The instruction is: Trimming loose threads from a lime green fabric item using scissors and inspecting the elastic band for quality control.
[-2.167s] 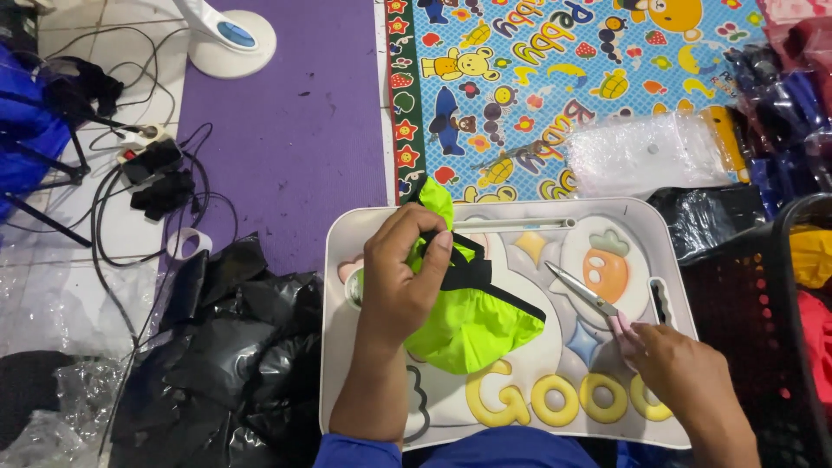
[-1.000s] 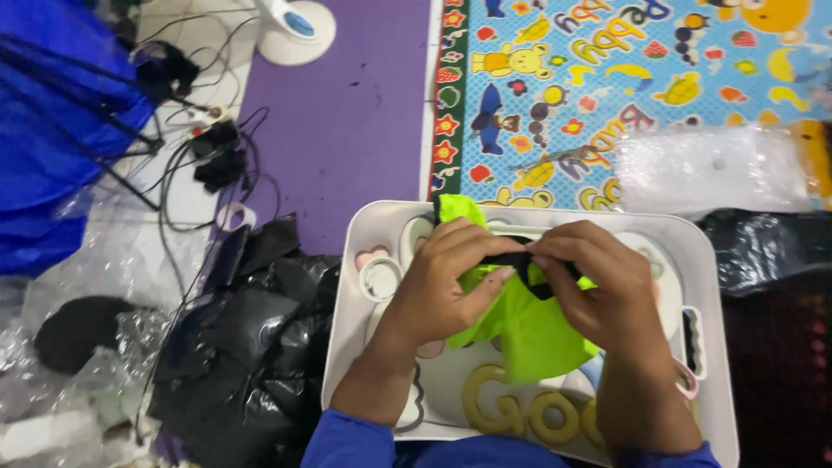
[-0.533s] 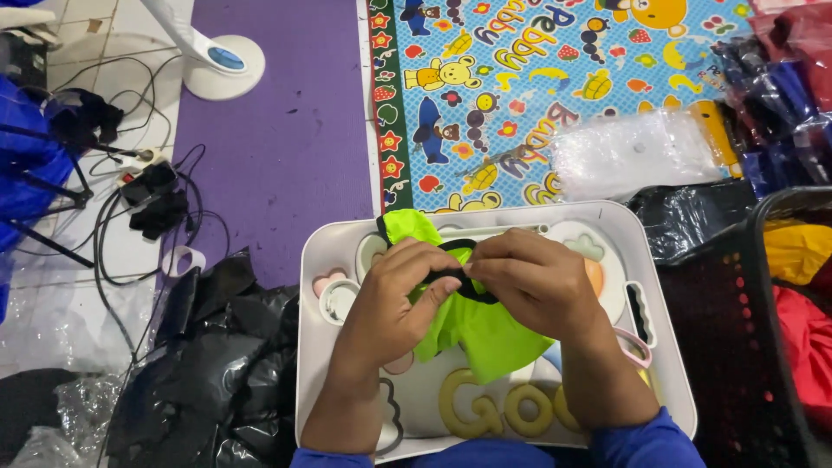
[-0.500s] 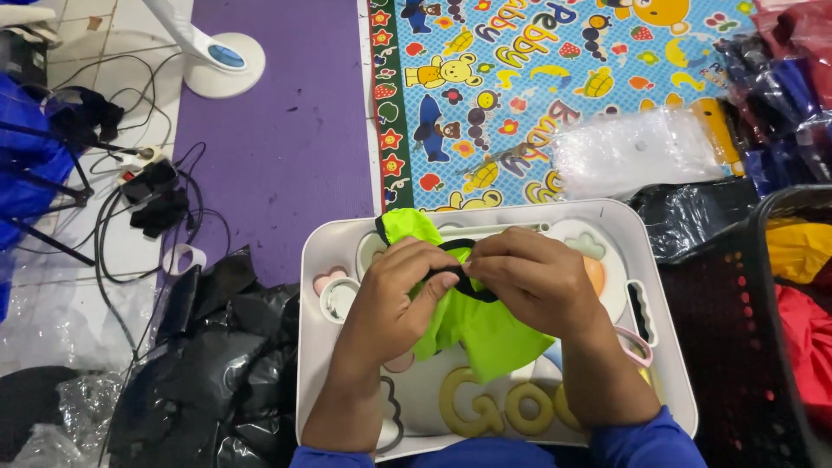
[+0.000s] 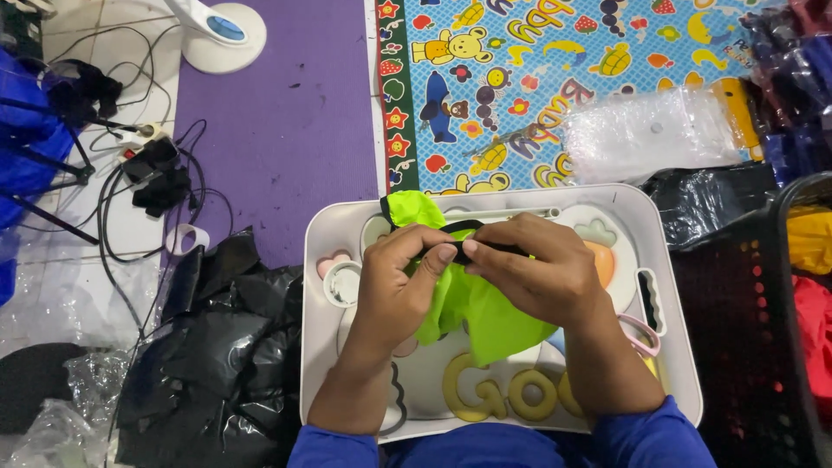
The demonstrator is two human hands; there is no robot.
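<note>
Scissors: hidden behind right wrist, only pink handle loop [image 5: 643, 336] visible. Tray [image 5: 678, 364] print partly covered by forearms. Left hand [image 5: 394, 282] and right hand [image 5: 533, 273]: fingers closed, pinching black trim [image 5: 459, 229] of lime-green fabric [image 5: 472, 312] over tray centre. Compared with half a second before: grip unchanged, hands marginally lower on tray. Surroundings: purple mat [image 5: 286, 121], cartoon play mat [image 5: 555, 78], black plastic bags [image 5: 217, 347], cables [image 5: 147, 182], black basket [image 5: 763, 321].

Purple mat [image 5: 286, 130], black plastic bags [image 5: 217, 347], clear bag [image 5: 650, 130], lamp base [image 5: 221, 35].
</note>
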